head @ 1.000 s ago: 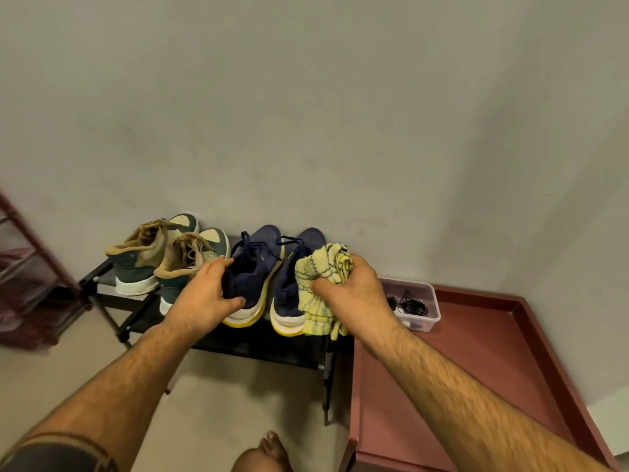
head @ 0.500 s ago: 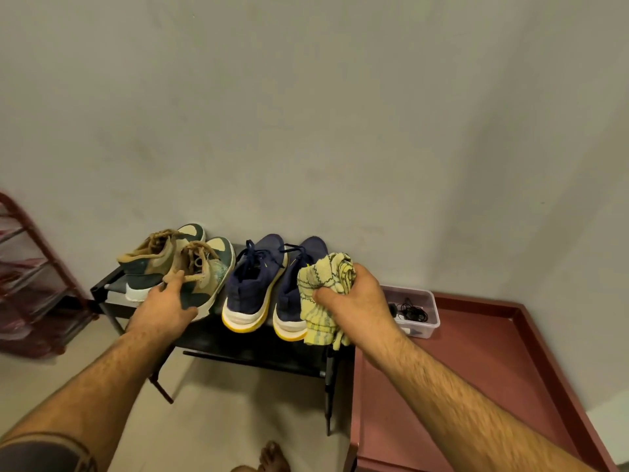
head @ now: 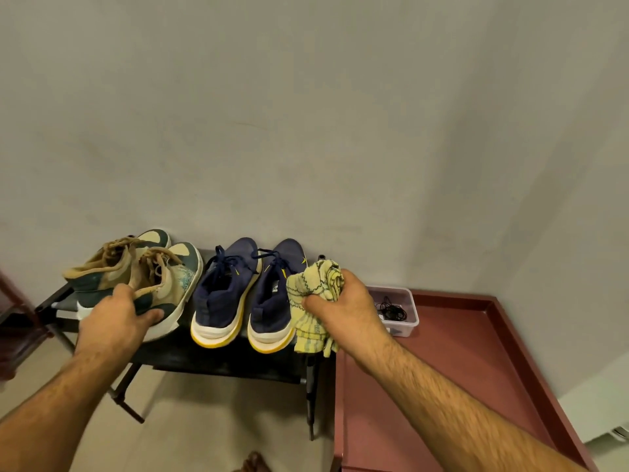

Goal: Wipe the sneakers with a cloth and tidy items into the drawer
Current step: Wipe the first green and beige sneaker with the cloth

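L hand (head: 114, 318) grips heel of green-and-tan lace-up sneaker (head: 166, 284) on black metal rack (head: 218, 359); R hand (head: 343, 308) clutches crumpled yellow checked cloth (head: 315, 291).

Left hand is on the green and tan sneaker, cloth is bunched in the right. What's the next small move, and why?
Probably lift the green and tan sneaker off the rack toward the cloth. The left hand already grips its heel, and the right hand holds the cloth beside the navy sneakers, not touching it.
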